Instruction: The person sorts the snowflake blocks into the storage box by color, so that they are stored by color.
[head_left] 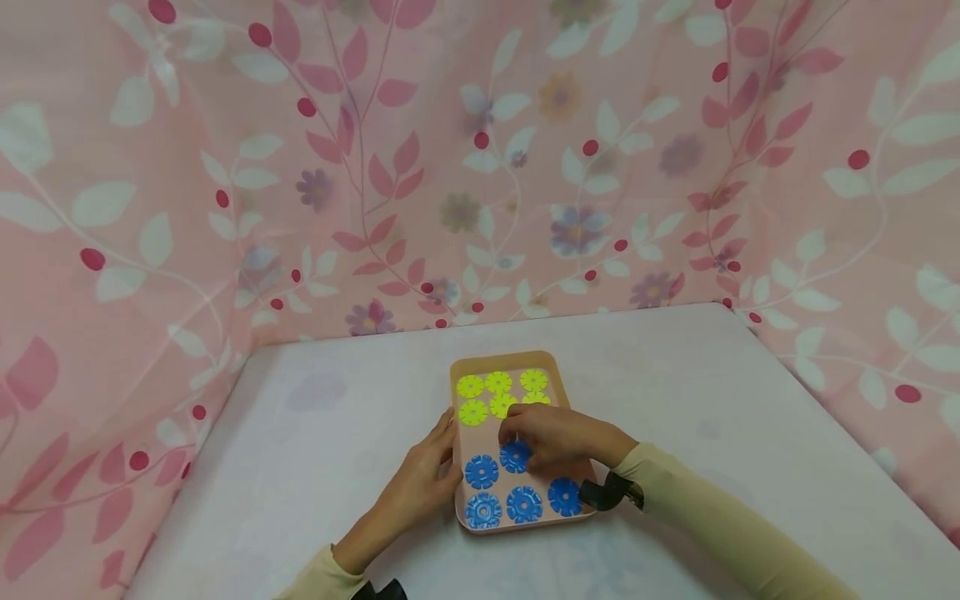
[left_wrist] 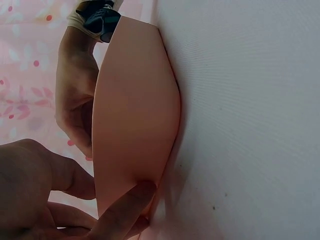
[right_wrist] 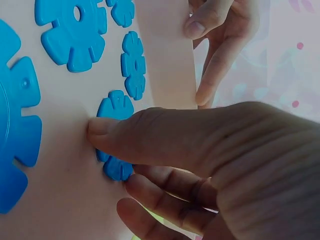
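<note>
blue disc lay mid-tray, low centre of the head view, directly under the right hand, whose thumb and curled fingers pinched its edge. left hand, fingers straight, pressed the tray's left rim, farther from the disc.

Bright, even light; wrist views (close-ups) look somewhat soft.
</note>
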